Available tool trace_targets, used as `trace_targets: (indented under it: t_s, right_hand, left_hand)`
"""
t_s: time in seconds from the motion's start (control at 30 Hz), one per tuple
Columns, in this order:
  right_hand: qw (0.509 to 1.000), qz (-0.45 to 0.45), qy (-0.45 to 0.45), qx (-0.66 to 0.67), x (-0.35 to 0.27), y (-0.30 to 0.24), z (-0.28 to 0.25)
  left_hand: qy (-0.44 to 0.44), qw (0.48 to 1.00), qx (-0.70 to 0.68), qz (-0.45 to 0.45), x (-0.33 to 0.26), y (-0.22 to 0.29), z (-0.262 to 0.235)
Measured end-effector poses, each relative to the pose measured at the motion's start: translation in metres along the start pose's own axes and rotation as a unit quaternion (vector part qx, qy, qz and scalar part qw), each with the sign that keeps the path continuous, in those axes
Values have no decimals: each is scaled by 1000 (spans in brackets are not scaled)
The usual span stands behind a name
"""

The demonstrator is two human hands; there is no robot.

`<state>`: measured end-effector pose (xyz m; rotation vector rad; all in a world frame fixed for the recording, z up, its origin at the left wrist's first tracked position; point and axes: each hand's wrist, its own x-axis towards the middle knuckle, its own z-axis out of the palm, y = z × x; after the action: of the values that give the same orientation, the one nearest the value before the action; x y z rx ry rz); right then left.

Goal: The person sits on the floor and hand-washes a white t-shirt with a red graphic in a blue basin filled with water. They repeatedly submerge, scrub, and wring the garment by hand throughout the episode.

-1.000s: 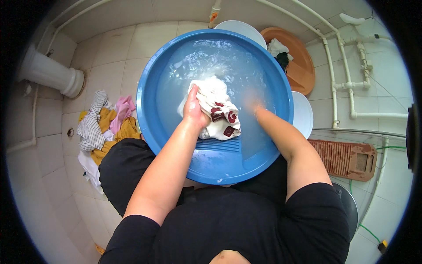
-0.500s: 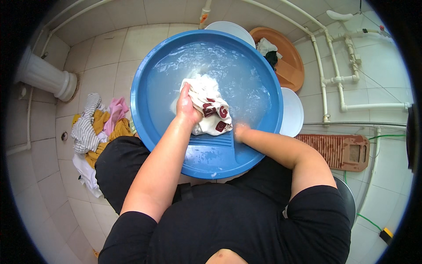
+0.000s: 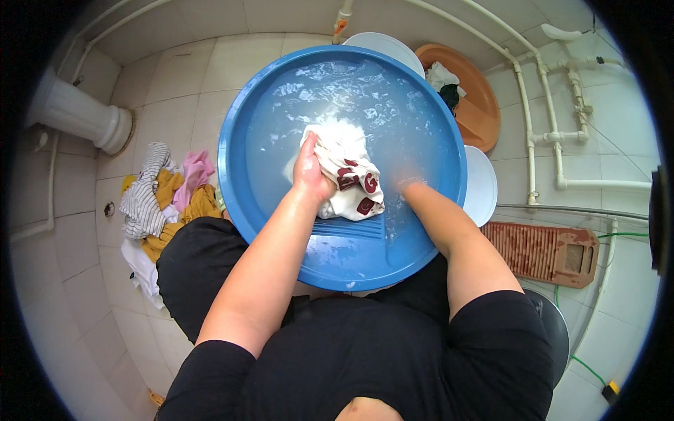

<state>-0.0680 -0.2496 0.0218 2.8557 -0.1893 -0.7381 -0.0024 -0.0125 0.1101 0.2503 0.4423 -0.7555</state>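
Note:
A large round blue washtub (image 3: 239,231) full of cloudy water stands in front of me. My left hand (image 3: 313,172) grips the left side of a wet white garment (image 3: 344,158) with dark red printed patches. The cloth lies bunched at the upper end of the tub's built-in ridged washboard (image 3: 351,229), its far part in the water. My right hand (image 3: 411,184) dips into the water right of the cloth, apart from it. The murky water hides its fingers.
Left on the tiled floor is a pile of striped, mustard, pink and white clothes (image 3: 168,196). An orange basin (image 3: 484,116) holding some cloth, white basins (image 3: 481,186) and a brown washboard (image 3: 540,251) stand around the tub's right side. Pale pipes (image 3: 526,119) run along the wall.
My right hand has gone away from the cloth, to the right and deeper into the water. The left hand keeps its grip on the garment. The whole view has shifted slightly.

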Motion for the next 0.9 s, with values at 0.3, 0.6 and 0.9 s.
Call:
trace_targets:
  t_s: [0.3,0.6,0.9]
  right_hand:
    - [971,22,235,-34,55,3,-19]
    - [997,-18,24,-66,63,1,-20]
    - [967,-134,-217,-19,-46,-30,-7]
  left_hand:
    - [-10,1000,-7,-3,-1,2,0]
    - [-13,1000,-8,6,2,0,-2]
    - [-3,1000,-2,-3,0,0,1]
